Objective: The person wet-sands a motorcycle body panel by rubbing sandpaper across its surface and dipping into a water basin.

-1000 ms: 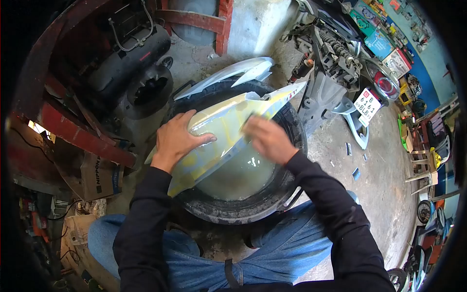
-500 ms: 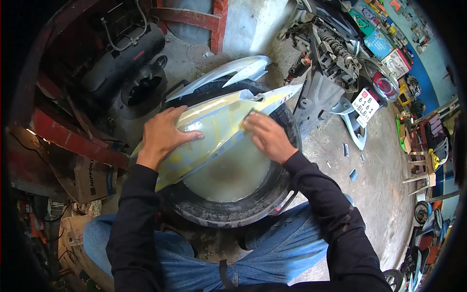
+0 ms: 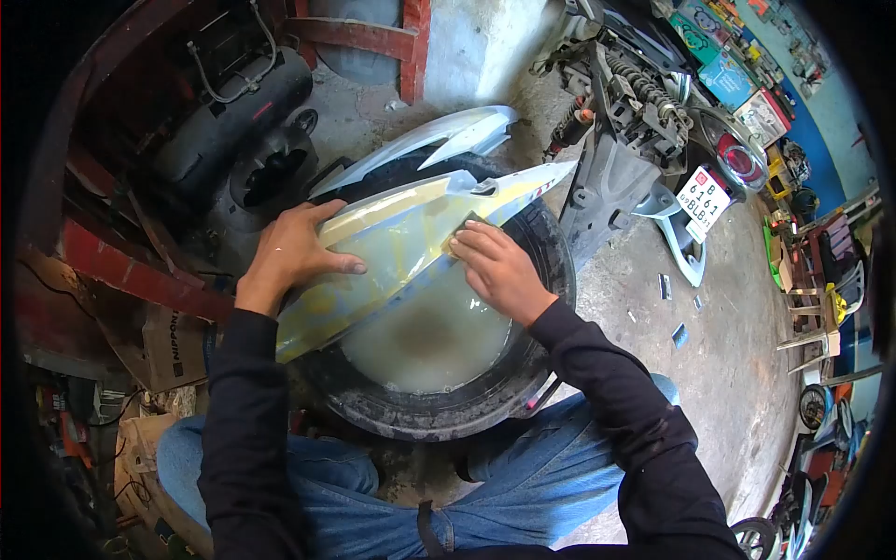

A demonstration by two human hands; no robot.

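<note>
My left hand (image 3: 291,250), thumb spread wide from the fingers, rests on the yellow-streaked panel (image 3: 397,250) slanting across the black tub (image 3: 420,426), while my right hand (image 3: 499,271), fingers drawn together, holds a dark pad (image 3: 474,217) against it.

Blk round tub (image 3: 411,425) w/ cloudy water (image 3: 387,350) sits on concrete flr (image 3: 635,299) — yellow/wht panel (image 3: 401,229) laid across its top, bluish-wht piece (image 3: 471,126) at far rim

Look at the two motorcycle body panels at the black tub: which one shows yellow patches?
The nearer panel, beneath the left hand and right hand, shows yellow patches; the farther panel, by the far rim of the tub, looks whitish and untouched.
</note>
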